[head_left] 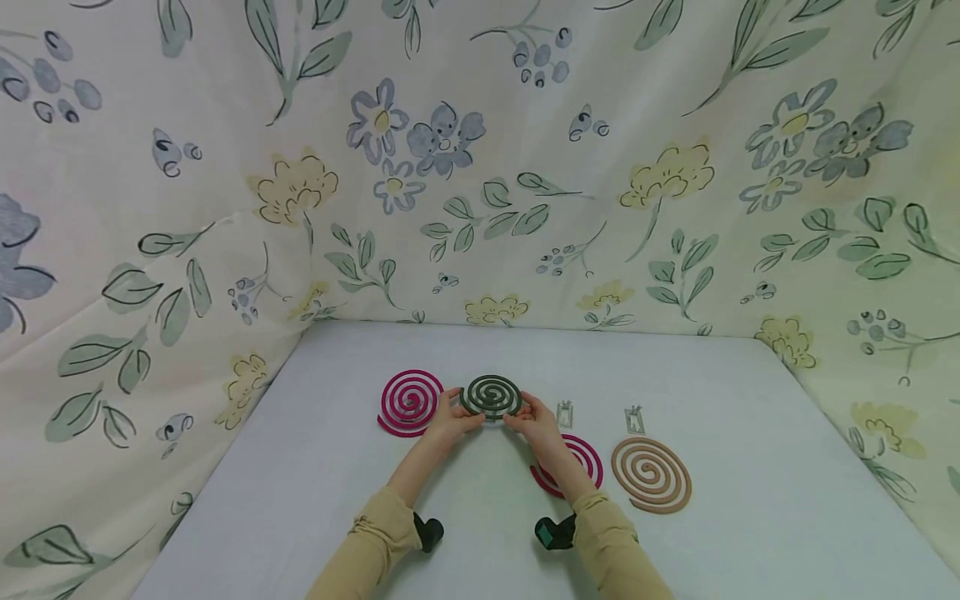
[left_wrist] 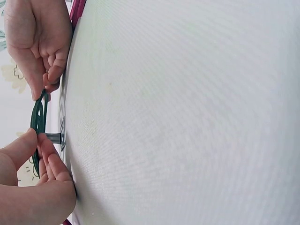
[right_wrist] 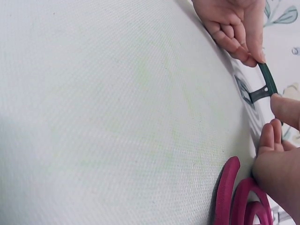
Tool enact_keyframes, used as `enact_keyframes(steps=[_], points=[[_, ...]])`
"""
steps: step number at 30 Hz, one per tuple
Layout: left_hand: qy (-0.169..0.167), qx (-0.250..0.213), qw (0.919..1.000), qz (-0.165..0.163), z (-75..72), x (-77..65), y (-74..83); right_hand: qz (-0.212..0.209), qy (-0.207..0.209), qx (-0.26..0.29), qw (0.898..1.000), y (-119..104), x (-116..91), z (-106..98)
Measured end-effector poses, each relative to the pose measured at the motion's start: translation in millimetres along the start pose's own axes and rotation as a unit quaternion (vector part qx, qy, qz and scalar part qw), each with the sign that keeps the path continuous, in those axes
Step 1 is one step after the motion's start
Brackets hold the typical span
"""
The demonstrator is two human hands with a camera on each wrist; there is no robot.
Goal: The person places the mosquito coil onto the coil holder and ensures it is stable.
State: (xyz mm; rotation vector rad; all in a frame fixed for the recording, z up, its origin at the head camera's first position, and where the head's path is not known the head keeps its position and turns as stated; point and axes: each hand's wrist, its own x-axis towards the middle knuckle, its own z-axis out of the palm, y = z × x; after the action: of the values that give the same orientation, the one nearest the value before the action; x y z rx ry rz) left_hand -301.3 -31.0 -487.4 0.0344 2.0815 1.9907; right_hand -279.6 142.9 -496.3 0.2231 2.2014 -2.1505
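A dark green mosquito coil (head_left: 491,394) is held level just above the table, between both hands. My left hand (head_left: 450,423) pinches its left edge between thumb and fingers. On the opposite edge, the right hand (head_left: 542,427) pinches it the same way. Beneath the coil, a small metal stand (right_wrist: 259,93) rises from its flat base on the table and meets the coil's underside; whether it is fixed into the coil, I cannot tell. Both wrist views show the green coil (left_wrist: 38,117) edge-on, with fingertips covering parts of it.
A magenta coil (head_left: 411,402) lies beside the left hand. Another magenta coil (head_left: 597,462) is partly hidden under the right forearm. Farther right lies a tan coil (head_left: 649,473). Two flat metal stands (head_left: 565,414) lie behind these. Floral cloth (head_left: 495,250) hangs around the white table (head_left: 750,525).
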Motion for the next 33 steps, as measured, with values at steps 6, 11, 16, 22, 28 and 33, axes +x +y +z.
enact_keyframes(steps=[6, 11, 16, 22, 28, 33], points=[[-0.002, -0.008, 0.9999, 0.006, -0.1, -0.4, -1.1, -0.003, -0.002, 0.001, 1.000, -0.4, -1.4, 0.3], [-0.001, -0.008, 1.0000, 0.005, -0.6, -1.4, -0.5, -0.007, -0.007, -0.002, 1.000, -1.4, -3.0, 0.2], [0.001, -0.006, 1.0000, -0.002, -0.7, -1.7, 0.0, -0.003, -0.007, -0.001, 1.000, -1.9, -3.7, 0.8], [-0.002, -0.009, 1.0000, 0.003, -1.0, -1.5, 0.0, -0.004, -0.002, 0.002, 1.000, -0.6, -1.9, 0.7], [-0.003, -0.010, 0.9999, -0.003, -1.0, -0.5, 0.5, -0.008, -0.004, -0.001, 1.000, 0.7, -0.3, 0.0], [-0.001, -0.014, 0.9999, -0.006, -0.9, 0.8, 0.2, -0.004, -0.006, 0.004, 1.000, -0.5, -0.9, 0.0]])
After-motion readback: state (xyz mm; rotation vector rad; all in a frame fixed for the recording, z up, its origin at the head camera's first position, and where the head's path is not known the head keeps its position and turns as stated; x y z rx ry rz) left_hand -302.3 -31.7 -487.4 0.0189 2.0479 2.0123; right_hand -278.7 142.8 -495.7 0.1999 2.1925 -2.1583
